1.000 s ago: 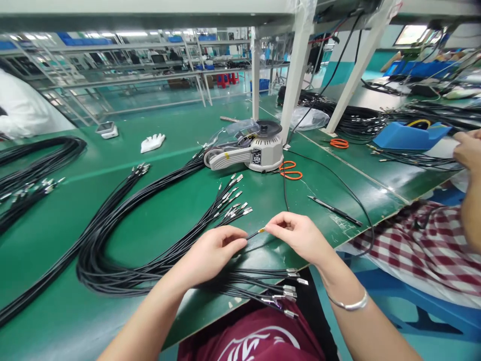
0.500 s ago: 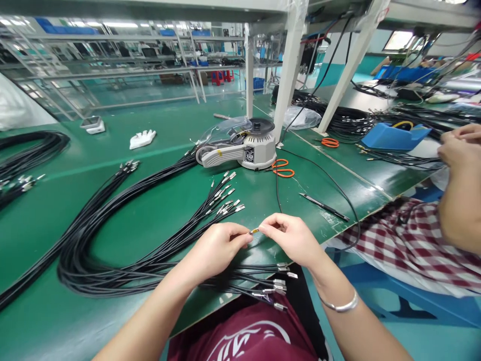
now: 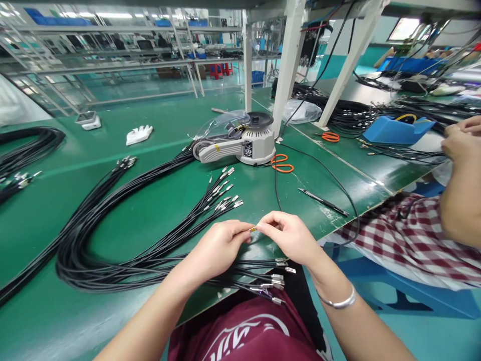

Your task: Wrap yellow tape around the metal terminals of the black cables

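Note:
My left hand and my right hand meet over the near edge of the green table. Both pinch the tip of one thin black cable, whose end shows a small yellow wrap between my fingertips. A big looped bundle of black cables lies to the left. Its metal-tipped ends fan out just beyond my hands and over the table edge near my lap.
A grey tape dispenser stands behind my hands with orange scissors beside it. A black pen-like tool lies to the right. A co-worker in a checked shirt sits at right. A white glove lies far left.
My hands have come closer together along the cable end, so less of its tip shows between them. The view has shifted slightly.

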{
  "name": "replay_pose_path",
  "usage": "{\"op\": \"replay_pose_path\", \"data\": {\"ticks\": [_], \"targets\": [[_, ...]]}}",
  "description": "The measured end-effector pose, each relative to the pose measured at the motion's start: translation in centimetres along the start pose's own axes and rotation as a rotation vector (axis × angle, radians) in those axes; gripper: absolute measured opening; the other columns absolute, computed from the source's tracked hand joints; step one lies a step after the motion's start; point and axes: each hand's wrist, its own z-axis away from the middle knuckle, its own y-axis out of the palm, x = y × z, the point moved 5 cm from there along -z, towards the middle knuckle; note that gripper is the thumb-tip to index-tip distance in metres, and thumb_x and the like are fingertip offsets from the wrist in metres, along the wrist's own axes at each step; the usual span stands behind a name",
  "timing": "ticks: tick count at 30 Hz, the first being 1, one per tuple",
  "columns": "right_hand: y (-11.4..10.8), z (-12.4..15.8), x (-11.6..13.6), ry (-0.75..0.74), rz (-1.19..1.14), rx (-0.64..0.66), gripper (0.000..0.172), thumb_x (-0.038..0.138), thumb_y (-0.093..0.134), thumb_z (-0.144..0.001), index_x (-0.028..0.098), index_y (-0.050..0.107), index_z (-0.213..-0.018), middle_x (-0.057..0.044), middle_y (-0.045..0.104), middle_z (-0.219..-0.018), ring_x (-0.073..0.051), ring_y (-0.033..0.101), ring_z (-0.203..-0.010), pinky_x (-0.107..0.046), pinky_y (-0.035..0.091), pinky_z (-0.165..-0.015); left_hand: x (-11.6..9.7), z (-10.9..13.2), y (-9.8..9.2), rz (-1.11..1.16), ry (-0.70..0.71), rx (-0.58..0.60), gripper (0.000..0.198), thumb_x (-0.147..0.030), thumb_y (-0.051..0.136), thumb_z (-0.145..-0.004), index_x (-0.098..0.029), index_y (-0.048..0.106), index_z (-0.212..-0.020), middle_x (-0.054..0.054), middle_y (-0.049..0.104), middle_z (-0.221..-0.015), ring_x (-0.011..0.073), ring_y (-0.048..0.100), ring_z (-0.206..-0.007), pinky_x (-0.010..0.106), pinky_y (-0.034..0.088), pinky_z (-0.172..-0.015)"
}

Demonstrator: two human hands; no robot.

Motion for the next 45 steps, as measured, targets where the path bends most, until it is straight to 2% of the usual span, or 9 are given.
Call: {"op": "replay_pose_path", "data": {"ticks": [4, 11, 14, 17, 19, 23, 26, 31, 45], "targets": [[-0.2, 0.2, 0.1, -0.012, 0.066, -0.003, 0.015, 0.03, 0.059, -0.082, 0.018, 0.065, -0.075, -0.002, 0.068, -0.074, -0.015, 0.06, -0.069, -0.025, 0.046, -0.065, 0.5, -0.1, 0.3, 0.04, -0.044, -0.004, 0.029, -0.028, 0.047, -0.084, -0.025, 0.072, -0.099, -0.001, 0.073, -0.094, 0.0166, 0.065, -0.083, 0.024, 0.046, -0.076], [0.1, 0.6, 0.0, 0.012, 0.027, -0.027, 0.015, 0.029, 0.06, -0.081, 0.018, 0.065, -0.073, -0.001, 0.066, -0.072, -0.015, 0.059, -0.067, -0.026, 0.045, -0.064, 0.5, -0.6, 0.5, 0.156, -0.111, 0.116, 0.025, -0.03, 0.052, -0.08, -0.018, 0.074, -0.083, 0.0, 0.072, -0.076, 0.0152, 0.062, -0.071, 0.023, 0.046, -0.068], [0.2, 0.6, -0.1, 0.04, -0.017, -0.012, 0.017, 0.031, 0.059, -0.081, 0.017, 0.064, -0.073, -0.002, 0.066, -0.071, -0.015, 0.06, -0.066, -0.025, 0.046, -0.063, 0.8, -0.8, 0.8, 0.315, -0.136, 0.114, 0.024, -0.029, 0.054, -0.078, -0.015, 0.073, -0.086, 0.002, 0.072, -0.075, 0.0146, 0.061, -0.069, 0.024, 0.047, -0.068], [0.3, 0.6, -0.4, 0.058, -0.008, 0.023, 0.018, 0.031, 0.059, -0.081, 0.016, 0.065, -0.074, -0.002, 0.067, -0.071, -0.015, 0.06, -0.066, -0.025, 0.046, -0.063, 1.5, -0.8, 1.2, 0.378, -0.172, 0.075, 0.032, -0.03, 0.057, -0.077, -0.014, 0.068, -0.103, 0.003, 0.073, -0.079, 0.0155, 0.063, -0.073, 0.025, 0.048, -0.071], [0.3, 0.5, -0.5, 0.057, 0.007, 0.031, 0.017, 0.031, 0.06, -0.081, 0.017, 0.066, -0.074, -0.002, 0.068, -0.072, -0.015, 0.061, -0.067, -0.025, 0.046, -0.063, 1.8, -0.6, 1.1, 0.288, -0.174, 0.042, 0.033, -0.035, 0.057, -0.078, -0.015, 0.067, -0.102, 0.002, 0.072, -0.079, 0.0158, 0.063, -0.072, 0.025, 0.048, -0.069], [0.2, 0.7, -0.4, 0.046, 0.033, 0.046, 0.017, 0.031, 0.058, -0.083, 0.018, 0.066, -0.076, -0.002, 0.069, -0.076, -0.015, 0.061, -0.071, -0.025, 0.047, -0.066, 1.4, 0.1, 0.8, 0.043, -0.117, 0.033, 0.032, -0.041, 0.048, -0.084, -0.018, 0.068, -0.075, 0.001, 0.069, -0.072, 0.0149, 0.06, -0.067, 0.024, 0.044, -0.064], [0.2, 1.0, 0.0, 0.021, 0.053, 0.076, 0.016, 0.03, 0.056, -0.084, 0.019, 0.067, -0.08, -0.002, 0.069, -0.08, -0.016, 0.062, -0.075, -0.026, 0.047, -0.07, 0.7, 0.5, 0.7, -0.014, -0.048, 0.004, 0.03, -0.036, 0.044, -0.088, -0.019, 0.066, -0.077, 0.0, 0.068, -0.074, 0.0144, 0.059, -0.07, 0.023, 0.043, -0.066], [-0.2, 1.5, 0.2, -0.046, 0.155, -0.006, 0.013, 0.028, 0.058, -0.084, 0.021, 0.066, -0.078, -0.002, 0.069, -0.077, -0.017, 0.062, -0.074, -0.028, 0.047, -0.07, 0.1, 0.6, 1.2, -0.122, 0.07, -0.046, 0.027, -0.031, 0.043, -0.09, -0.019, 0.065, -0.081, 0.002, 0.067, -0.081, 0.0153, 0.059, -0.077, 0.024, 0.042, -0.072], [0.6, 2.1, -0.7, 0.01, 0.159, 0.042, 0.013, 0.023, 0.057, -0.082, 0.02, 0.065, -0.072, 0.0, 0.067, -0.073, -0.017, 0.06, -0.071, -0.027, 0.045, -0.068, 0.2, 0.9, 3.1, -0.237, 0.103, -0.092, 0.025, -0.022, 0.044, -0.09, -0.018, 0.066, -0.078, 0.004, 0.066, -0.075, 0.017, 0.06, -0.076, 0.027, 0.043, -0.071]]}}
